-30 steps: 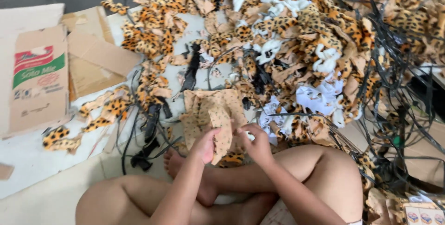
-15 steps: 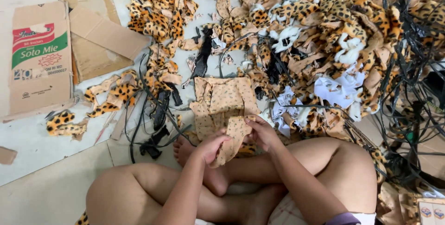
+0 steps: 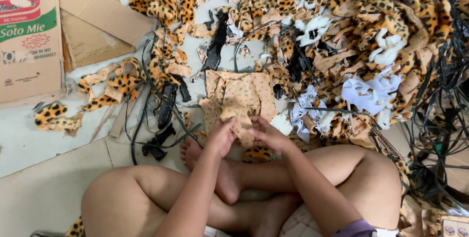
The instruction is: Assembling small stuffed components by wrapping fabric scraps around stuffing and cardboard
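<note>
Bare floor (image 3: 44, 188) lies open at lower left, between the crossed legs (image 3: 146, 193) and the flattened cardboard box (image 3: 29, 37). Ahead and to the right, a heap of leopard-print scraps (image 3: 371, 32) and tangled black cords (image 3: 439, 120) blocks passage. Black straps (image 3: 163, 120) and loose scraps (image 3: 112, 83) clutter the floor just left of the hands (image 3: 246, 134).

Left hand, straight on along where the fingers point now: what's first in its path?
The left hand points up the frame, away from the body, already pinching a tan spotted fabric piece. Straight on, it would probably first meet the stack of tan fabric pieces on the floor; depth is unclear.
</note>
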